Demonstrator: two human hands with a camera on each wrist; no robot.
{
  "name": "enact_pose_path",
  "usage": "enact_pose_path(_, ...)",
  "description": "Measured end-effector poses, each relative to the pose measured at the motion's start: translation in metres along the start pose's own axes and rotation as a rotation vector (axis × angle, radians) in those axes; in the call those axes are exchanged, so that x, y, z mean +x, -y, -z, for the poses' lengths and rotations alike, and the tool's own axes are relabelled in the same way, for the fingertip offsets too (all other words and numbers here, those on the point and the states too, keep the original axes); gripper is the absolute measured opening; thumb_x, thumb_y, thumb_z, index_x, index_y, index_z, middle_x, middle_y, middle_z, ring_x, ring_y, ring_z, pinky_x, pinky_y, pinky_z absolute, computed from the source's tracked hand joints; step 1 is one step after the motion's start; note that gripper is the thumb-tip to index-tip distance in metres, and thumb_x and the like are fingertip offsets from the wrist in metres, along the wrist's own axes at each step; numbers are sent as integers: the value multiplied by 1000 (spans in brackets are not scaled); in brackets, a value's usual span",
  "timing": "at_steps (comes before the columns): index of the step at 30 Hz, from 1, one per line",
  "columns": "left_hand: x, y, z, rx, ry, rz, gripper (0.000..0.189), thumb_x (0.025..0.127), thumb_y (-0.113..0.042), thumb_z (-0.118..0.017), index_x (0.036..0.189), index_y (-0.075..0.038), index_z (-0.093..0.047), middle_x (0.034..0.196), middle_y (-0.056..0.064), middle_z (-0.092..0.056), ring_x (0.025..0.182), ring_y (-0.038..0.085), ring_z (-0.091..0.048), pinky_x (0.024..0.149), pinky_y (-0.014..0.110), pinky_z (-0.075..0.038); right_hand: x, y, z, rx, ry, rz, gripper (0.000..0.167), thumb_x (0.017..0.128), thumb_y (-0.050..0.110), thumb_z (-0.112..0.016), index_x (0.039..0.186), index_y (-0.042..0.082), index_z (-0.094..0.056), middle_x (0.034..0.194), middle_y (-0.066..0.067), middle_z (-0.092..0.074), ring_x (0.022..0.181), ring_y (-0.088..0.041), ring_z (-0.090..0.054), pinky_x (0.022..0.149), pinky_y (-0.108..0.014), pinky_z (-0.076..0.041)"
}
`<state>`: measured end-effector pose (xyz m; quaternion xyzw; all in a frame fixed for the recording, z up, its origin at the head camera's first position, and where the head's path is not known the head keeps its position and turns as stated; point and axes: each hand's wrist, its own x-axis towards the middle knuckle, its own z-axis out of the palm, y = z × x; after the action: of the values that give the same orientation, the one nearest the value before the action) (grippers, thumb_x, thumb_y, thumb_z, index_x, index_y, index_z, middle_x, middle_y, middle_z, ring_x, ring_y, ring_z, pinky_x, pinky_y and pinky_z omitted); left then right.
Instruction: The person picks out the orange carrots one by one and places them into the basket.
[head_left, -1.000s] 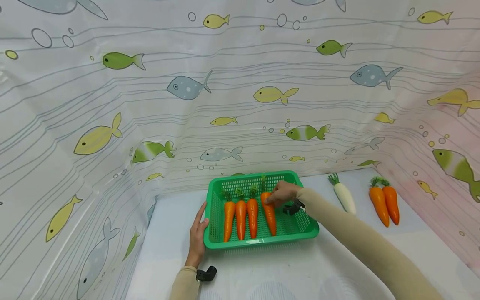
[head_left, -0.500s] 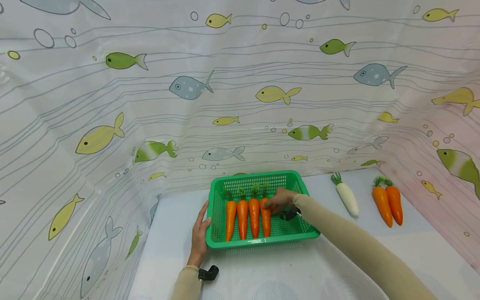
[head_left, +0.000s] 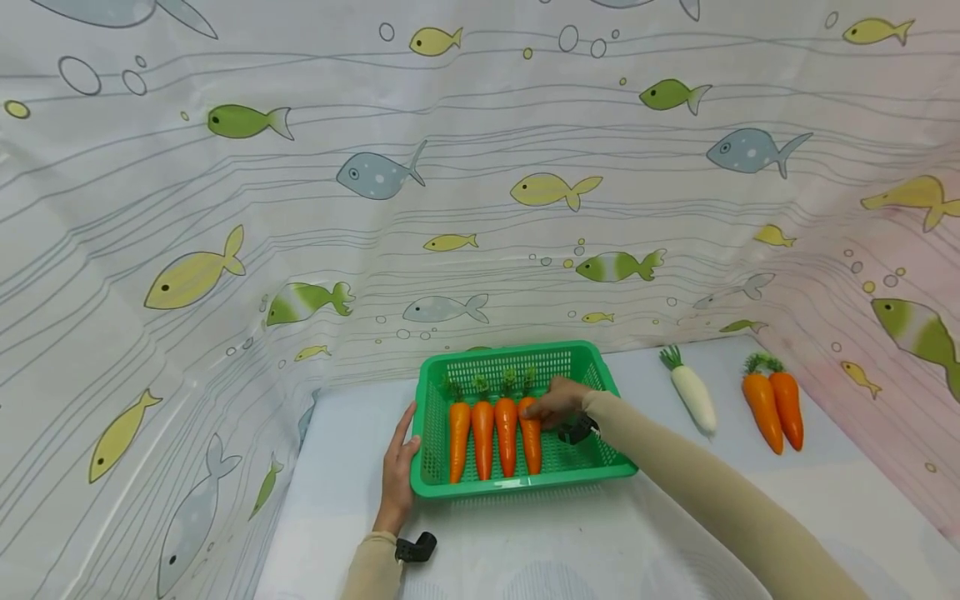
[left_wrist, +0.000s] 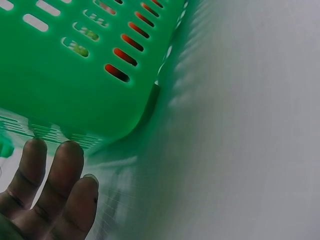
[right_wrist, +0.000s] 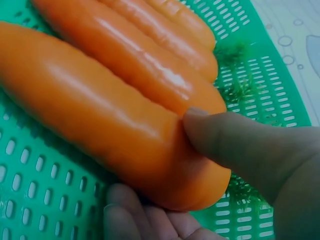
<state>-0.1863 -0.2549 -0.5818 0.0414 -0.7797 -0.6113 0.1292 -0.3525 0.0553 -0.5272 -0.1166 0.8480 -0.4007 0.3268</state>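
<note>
A green plastic basket [head_left: 480, 488] with slotted walls holds several orange carrots side by side, leafy tops toward the back. My right hand [head_left: 558, 402] reaches into it and grips the rightmost carrot [head_left: 532, 454] near its top. In the right wrist view the thumb [right_wrist: 215, 132] presses on that carrot [right_wrist: 90, 105] from above, and the other fingers curl at its side. The carrot lies against its neighbour [right_wrist: 135, 50]. My left hand [head_left: 397, 471] rests along the basket's left side; in the left wrist view its extended fingers [left_wrist: 62, 172] are right at the basket wall [left_wrist: 45, 85].
On the white table [head_left: 510, 550], a white radish [head_left: 693, 397] lies right of the basket. Farther right are two more carrots, one [head_left: 762, 412] close beside the other [head_left: 786, 408]. A fish-patterned curtain [head_left: 465, 208] stands behind and at both sides.
The rightmost carrot has moved left with my right hand and straightened, closing the gap to the row. My left hand has stayed at the basket's side.
</note>
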Motion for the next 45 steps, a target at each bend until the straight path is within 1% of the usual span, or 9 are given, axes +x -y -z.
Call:
enact_pose_path(3,0,1,0,-2,0,-4,54,113,-30,-35,167,-37,-35,175,-2,-30,151,23,-39,117,27,-36,-1,-1,-2,-2,-9,7,36,92,34,-83,94,-2,-79,95,-15,-80,84,-24,-79,75,-34,-64)
enact_pose_path(10,0,2,-2,-20,7,-32,55,113,-28,-35,167,-33,-34,176,0,-27,162,30,-26,127,61,-22,-1,-4,-4,6,-23,10,39,91,38,-84,96,-1,-77,98,-15,-79,84,-23,-78,78,-36,-64)
enact_pose_path(21,-3,3,-2,-22,1,-27,55,112,-26,-36,167,-33,-35,176,0,-28,162,29,-26,127,61,-21,-6,-4,1,-42,21,17,48,94,47,-79,105,0,-72,100,-10,-72,88,-22,-71,77,-37,-62)
enact_pose_path(29,-3,4,-4,-13,-1,-39,55,112,-26,-36,167,-33,-35,175,1,-29,161,31,-26,127,63,-20,-6,-6,11,-51,-20,-6,71,94,51,-77,137,-3,-61,131,-18,-69,113,-31,-71,83,-42,-63)
enact_pose_path(32,-4,4,-4,-18,0,-39,55,112,-26,-36,167,-33,-35,175,1,-29,161,31,-26,127,63,-20,-4,-6,14,-54,-8,12,66,94,52,-76,132,-1,-63,125,-15,-69,108,-28,-70,82,-41,-63)
enact_pose_path(35,-3,5,-5,-14,-1,-42,55,112,-26,-36,167,-32,-35,176,1,-29,161,32,-27,127,62,-21,-5,-2,19,-44,18,30,44,97,51,-72,98,8,-65,97,-6,-63,89,-20,-62,80,-39,-61)
enact_pose_path(40,-3,4,-3,-4,-9,-32,55,113,-26,-36,167,-33,-35,175,-1,-29,160,29,-29,126,60,-23,-13,14,35,45,72,89,50,105,45,-64,72,16,-39,73,0,-35,77,-22,-39,81,-40,-51)
enact_pose_path(43,-3,3,-1,6,-4,-28,55,113,-27,-35,168,-33,-34,175,-2,-29,160,27,-28,126,53,-24,-21,26,50,93,85,130,42,108,44,-60,94,4,-63,89,-11,-63,93,-31,-59,97,-45,-53)
enact_pose_path(45,-3,2,1,3,-7,-23,55,113,-27,-35,168,-34,-34,175,-2,-29,160,26,-28,125,44,-26,-27,34,64,116,81,152,53,109,43,-59,132,-5,-62,127,-26,-68,125,-42,-62,110,-54,-50)
